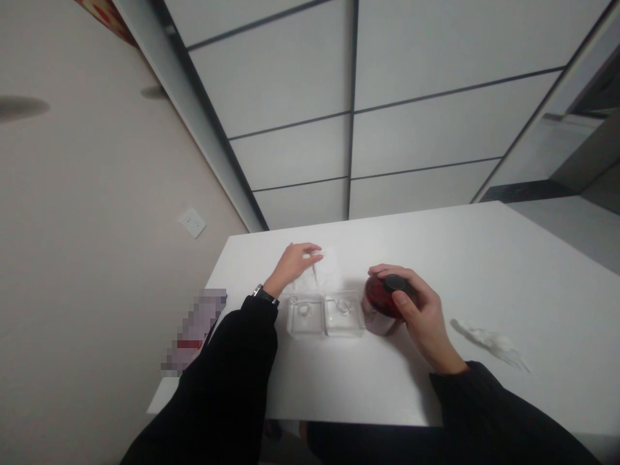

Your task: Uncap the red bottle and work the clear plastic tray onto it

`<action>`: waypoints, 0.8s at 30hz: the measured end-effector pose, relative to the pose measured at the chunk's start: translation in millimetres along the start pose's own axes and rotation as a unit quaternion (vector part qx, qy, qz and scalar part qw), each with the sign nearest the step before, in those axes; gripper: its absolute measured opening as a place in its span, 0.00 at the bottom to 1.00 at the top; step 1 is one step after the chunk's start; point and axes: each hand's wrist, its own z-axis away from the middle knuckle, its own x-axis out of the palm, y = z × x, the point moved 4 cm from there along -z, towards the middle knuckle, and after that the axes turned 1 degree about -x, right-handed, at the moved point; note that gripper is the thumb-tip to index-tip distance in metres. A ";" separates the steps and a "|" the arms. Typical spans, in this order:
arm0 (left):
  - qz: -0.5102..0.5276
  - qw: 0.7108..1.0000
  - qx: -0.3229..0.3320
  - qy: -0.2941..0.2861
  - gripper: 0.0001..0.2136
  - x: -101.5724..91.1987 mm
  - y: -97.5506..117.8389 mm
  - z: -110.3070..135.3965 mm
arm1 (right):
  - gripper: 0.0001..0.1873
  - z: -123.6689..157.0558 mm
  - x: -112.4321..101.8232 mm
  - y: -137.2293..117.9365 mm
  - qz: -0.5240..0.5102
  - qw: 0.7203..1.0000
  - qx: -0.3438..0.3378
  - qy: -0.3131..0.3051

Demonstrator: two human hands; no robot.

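Note:
My left hand rests on a white tissue or cloth on the white table, fingers pinched round a thin stick-like tool I cannot name. My right hand is wrapped round a dark red bottle with a black cap, thumb lying on the cap. Between the hands sit two small clear plastic boxes side by side, each with a small ring-like item inside. Both sleeves are black, and a dark watch is on my left wrist.
A crumpled strip of white wrapping lies on the table to the right of my right arm. A blurred-out object stands past the table's left edge. A wall socket is on the wall at left. White panelled doors stand behind.

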 end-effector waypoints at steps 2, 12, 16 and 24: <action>-0.021 1.000 0.009 0.004 0.08 -3.7 5.6 0.6 | 0.16 -0.2 0.2 -0.1 -0.002 1.000 0.001 -0.002; -0.079 0.969 0.109 -0.209 0.26 -16.4 105.3 53.1 | 0.17 -0.5 0.1 1.1 -0.003 1.000 -0.004 -0.001; -0.221 0.935 0.133 -0.243 0.45 -11.8 111.9 90.2 | 0.16 -0.1 0.5 0.9 -0.006 1.000 -0.008 -0.001; -0.261 0.944 0.107 -0.173 0.41 -2.2 94.6 116.0 | 0.16 2.0 2.4 0.4 -0.015 1.000 -0.005 -0.004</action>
